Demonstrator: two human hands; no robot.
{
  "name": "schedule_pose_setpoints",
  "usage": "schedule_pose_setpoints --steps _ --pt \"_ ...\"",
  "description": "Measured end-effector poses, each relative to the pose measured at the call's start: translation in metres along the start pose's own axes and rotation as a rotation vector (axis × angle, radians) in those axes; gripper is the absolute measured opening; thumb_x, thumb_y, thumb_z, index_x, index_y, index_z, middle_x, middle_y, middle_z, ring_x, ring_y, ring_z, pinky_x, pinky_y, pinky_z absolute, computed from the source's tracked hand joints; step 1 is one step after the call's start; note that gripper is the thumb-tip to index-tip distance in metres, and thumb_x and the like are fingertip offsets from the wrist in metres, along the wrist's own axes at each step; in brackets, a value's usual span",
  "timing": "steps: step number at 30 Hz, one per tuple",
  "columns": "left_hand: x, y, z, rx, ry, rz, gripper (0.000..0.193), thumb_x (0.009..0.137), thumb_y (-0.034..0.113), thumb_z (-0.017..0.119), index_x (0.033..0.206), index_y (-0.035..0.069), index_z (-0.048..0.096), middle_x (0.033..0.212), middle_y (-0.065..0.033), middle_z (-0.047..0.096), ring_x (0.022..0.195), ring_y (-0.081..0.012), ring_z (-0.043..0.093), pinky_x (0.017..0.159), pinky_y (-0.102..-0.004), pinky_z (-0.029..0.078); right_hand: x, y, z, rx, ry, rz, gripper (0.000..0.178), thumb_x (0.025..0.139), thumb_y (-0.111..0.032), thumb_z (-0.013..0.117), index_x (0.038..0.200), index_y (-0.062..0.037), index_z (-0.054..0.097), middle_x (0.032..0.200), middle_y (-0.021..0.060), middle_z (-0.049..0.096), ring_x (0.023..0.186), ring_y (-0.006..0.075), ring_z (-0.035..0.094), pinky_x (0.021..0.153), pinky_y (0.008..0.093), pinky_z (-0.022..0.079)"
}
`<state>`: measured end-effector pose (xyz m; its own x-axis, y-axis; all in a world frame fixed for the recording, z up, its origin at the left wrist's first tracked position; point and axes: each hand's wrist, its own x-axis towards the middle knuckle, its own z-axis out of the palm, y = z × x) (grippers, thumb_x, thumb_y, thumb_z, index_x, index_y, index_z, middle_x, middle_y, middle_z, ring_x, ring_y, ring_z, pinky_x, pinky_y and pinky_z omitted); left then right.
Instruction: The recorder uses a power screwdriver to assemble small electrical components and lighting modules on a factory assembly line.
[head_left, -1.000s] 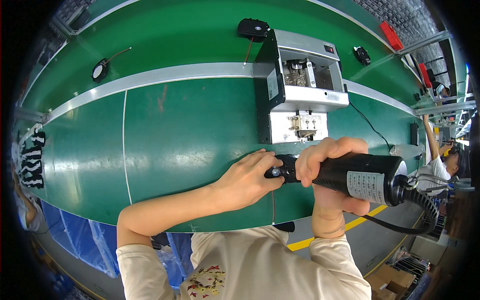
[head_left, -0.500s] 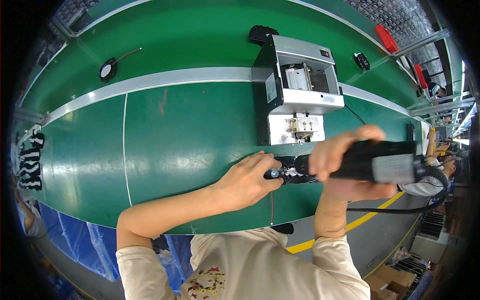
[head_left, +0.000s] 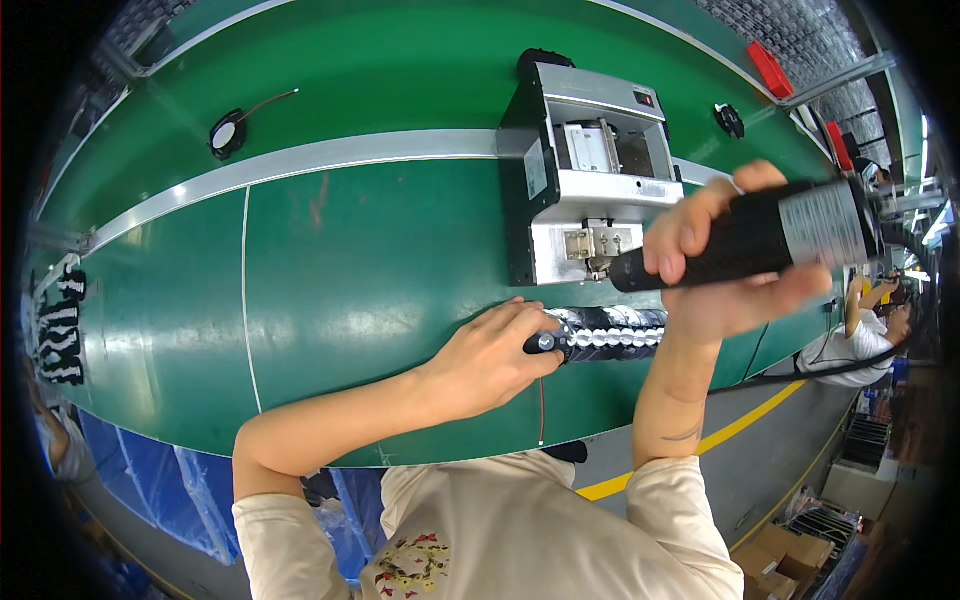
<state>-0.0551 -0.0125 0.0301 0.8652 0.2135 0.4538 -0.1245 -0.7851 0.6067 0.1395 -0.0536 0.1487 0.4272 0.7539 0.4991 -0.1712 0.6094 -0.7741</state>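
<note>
My right hand (head_left: 720, 255) grips a thick black electric screwdriver (head_left: 755, 235), held nearly level, with a corded end at the right. Its narrow front end is at the small metal outlet block of a silver and black screw feeder (head_left: 615, 180); whether the tip touches a screw cannot be made out. On the bench below lies a long black assembly (head_left: 615, 340) with a row of shiny, scalloped white shapes along it. My left hand (head_left: 490, 355) is closed over its left end, where a round black knob-like piece (head_left: 545, 343) shows. A thin red wire (head_left: 542, 410) hangs toward me from there.
The green bench (head_left: 350, 260) has a metal rail (head_left: 330, 150) behind it. On the farther green strip are a round black part with a wire (head_left: 228, 133) and another black part (head_left: 730, 121). Several black-and-white pieces (head_left: 62, 330) stand at the left edge. A person (head_left: 865, 335) sits at the right.
My right hand has lifted the screwdriver off the black assembly and carried it up and away to the feeder's outlet. My left hand has stayed on the assembly.
</note>
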Motion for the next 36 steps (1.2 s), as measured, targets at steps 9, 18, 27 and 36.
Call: schedule_pose_setpoints --steps 9,18,27,36 --pt "-0.005 -0.002 0.003 0.002 0.011 -0.018 0.02 0.077 0.012 0.069 0.096 0.01 0.074 0.117 -0.0108 0.057 0.113 -0.0335 0.059 0.095 -0.0418 0.053 -0.068 -0.012 0.006 -0.002 -0.123 0.008 0.086 0.082 -0.077 0.057 0.126 -0.0055 0.042 0.071 0.0105 0.053 0.047 0.0207 0.054 0.043 0.0342 0.045" --pt "-0.003 -0.004 0.0 -0.049 0.03 -0.015 0.017 0.076 0.013 0.07 0.092 0.01 0.075 0.116 -0.0107 0.058 0.109 -0.0308 0.06 0.09 -0.0394 0.054 -0.081 -0.002 0.007 0.019 -0.122 0.043 0.088 0.075 -0.075 0.067 0.121 -0.0038 0.043 0.077 0.0135 0.056 0.058 0.0229 0.058 0.053 0.0361 0.049" --pt "-0.005 -0.003 -0.002 -0.052 0.005 -0.018 0.022 0.073 0.01 0.072 0.094 0.01 0.075 0.117 -0.0101 0.055 0.111 -0.0322 0.059 0.092 -0.0405 0.054 -0.082 0.01 0.012 -0.098 -0.318 -0.181 0.082 0.078 -0.071 0.068 0.117 -0.0035 0.044 0.072 0.0104 0.057 0.051 0.0203 0.058 0.047 0.0342 0.051" --pt "-0.003 0.0 -0.008 -0.09 -0.05 -0.043 0.034 0.063 0.008 0.077 0.097 0.01 0.074 0.121 -0.0119 0.051 0.114 -0.0328 0.057 0.092 -0.0406 0.054 -0.081 0.009 0.009 -0.146 -0.39 -0.145 0.082 0.079 -0.073 0.065 0.115 -0.003 0.043 0.072 0.0105 0.056 0.052 0.0201 0.058 0.047 0.0335 0.05"
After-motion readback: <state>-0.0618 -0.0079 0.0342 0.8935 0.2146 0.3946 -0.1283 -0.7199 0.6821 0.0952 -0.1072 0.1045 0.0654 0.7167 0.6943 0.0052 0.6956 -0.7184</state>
